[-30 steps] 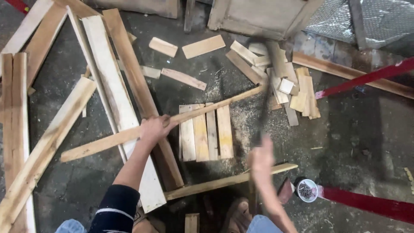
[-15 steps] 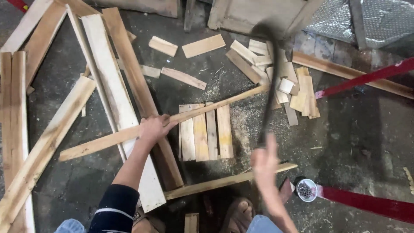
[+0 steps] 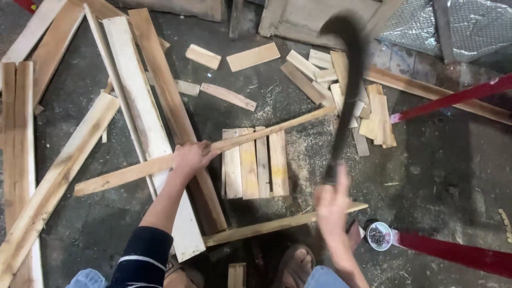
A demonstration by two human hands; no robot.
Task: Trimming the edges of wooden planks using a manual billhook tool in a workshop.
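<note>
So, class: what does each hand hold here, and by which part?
Left hand holds the long wooden strip near its middle. Right hand holds a dark, blurred, long-handled tool by the bottom end of its handle.

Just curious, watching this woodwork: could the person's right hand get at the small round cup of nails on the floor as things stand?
Probably not straight away: the right hand is gripping a dark, blurred long-handled tool. The small round cup of nails sits just beside it on the floor, with nothing between.
</note>
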